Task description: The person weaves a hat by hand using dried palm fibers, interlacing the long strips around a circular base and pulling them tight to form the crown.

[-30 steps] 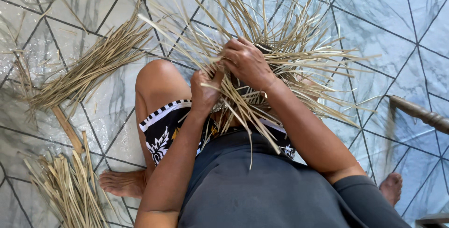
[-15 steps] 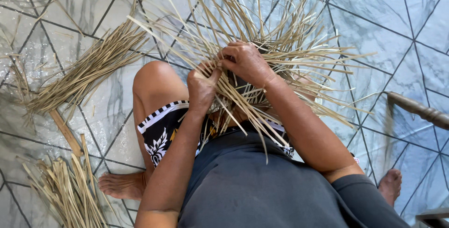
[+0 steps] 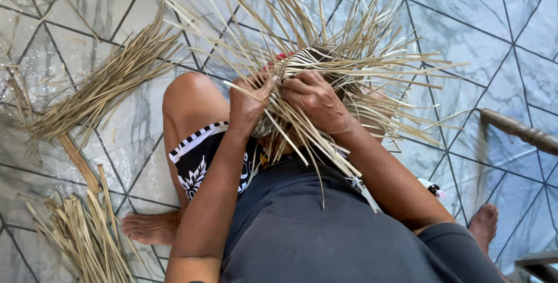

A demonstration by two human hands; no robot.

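Marbled floor tiles (image 3: pixel 476 33) spread under me, with loose bundles of dry strips (image 3: pixel 104 85) lying to my left. On my lap sits the half-woven straw piece (image 3: pixel 317 65); my left hand (image 3: pixel 250 103) pinches its strands, and my right hand (image 3: pixel 317 100) curls closed over the woven part.
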